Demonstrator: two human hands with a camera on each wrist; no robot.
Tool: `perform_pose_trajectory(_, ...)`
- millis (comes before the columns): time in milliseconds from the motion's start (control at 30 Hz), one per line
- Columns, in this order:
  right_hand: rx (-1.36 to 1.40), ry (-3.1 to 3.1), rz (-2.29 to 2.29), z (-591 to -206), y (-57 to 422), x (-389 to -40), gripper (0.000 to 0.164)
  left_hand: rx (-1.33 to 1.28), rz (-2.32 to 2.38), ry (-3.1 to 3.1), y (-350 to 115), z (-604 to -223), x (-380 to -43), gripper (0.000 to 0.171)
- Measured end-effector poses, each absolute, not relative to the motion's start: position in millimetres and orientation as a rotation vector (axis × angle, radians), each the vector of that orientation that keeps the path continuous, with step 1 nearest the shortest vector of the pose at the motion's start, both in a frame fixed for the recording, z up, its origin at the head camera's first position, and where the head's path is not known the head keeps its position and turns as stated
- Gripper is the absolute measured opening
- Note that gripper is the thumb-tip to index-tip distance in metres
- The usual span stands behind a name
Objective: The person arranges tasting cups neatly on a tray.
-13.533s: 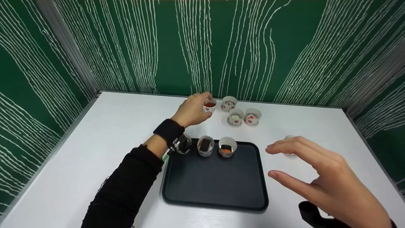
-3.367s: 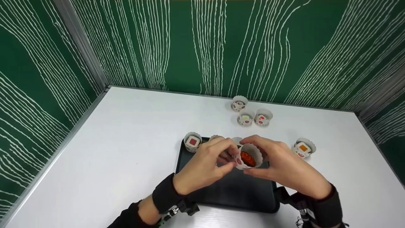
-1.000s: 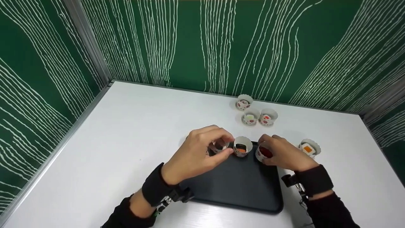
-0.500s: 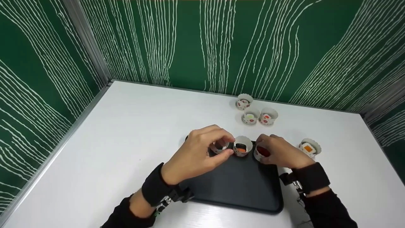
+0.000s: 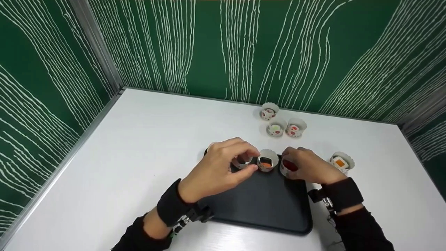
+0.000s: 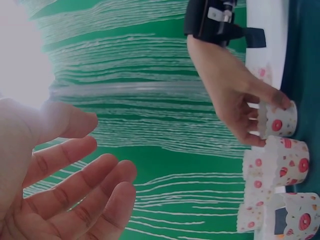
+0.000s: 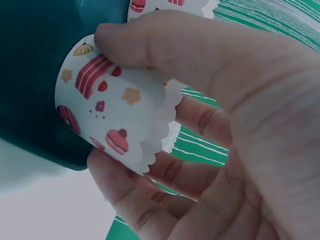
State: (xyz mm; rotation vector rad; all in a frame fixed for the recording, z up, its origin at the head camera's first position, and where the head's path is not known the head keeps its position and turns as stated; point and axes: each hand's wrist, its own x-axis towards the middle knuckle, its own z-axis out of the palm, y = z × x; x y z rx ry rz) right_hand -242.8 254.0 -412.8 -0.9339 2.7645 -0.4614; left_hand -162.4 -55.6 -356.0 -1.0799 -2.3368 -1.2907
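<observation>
My right hand grips a paper baking cup with dark red contents, standing at the back right of the black tray. In the right wrist view, thumb and fingers lie around that cup's printed wall, its base on the tray. My left hand is bent but holds nothing; the left wrist view shows its fingers apart and away from the cups. Close to its fingertips stands a cup with a black and orange piece. Another cup is partly hidden behind those fingers.
Behind the tray stand three cups, one at the back and a pair with a pale green and a red-topped piece. Right of the tray sits a cup with an orange-topped white block. Green walls border the white table.
The red-filled cup went from the table's back in my left hand, through both hands, to the tray's back right in my right hand. Lately it shifted slightly left; my left hand stays still.
</observation>
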Motion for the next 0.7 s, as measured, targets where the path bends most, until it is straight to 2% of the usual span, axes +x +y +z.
perform_pose_trajectory(433,-0.886,2.782,-0.484,-413.7,256.5,-239.4,0.03,-1.094,-1.29,-2.342,-54.7,-357.9,-162.6,0.016)
perform_pose_trajectory(700,-0.655,2.789,-0.575,-405.0,260.0,-234.6,0.066,-1.099,-1.272,-2.346,-54.6,-359.3,-163.5,0.017)
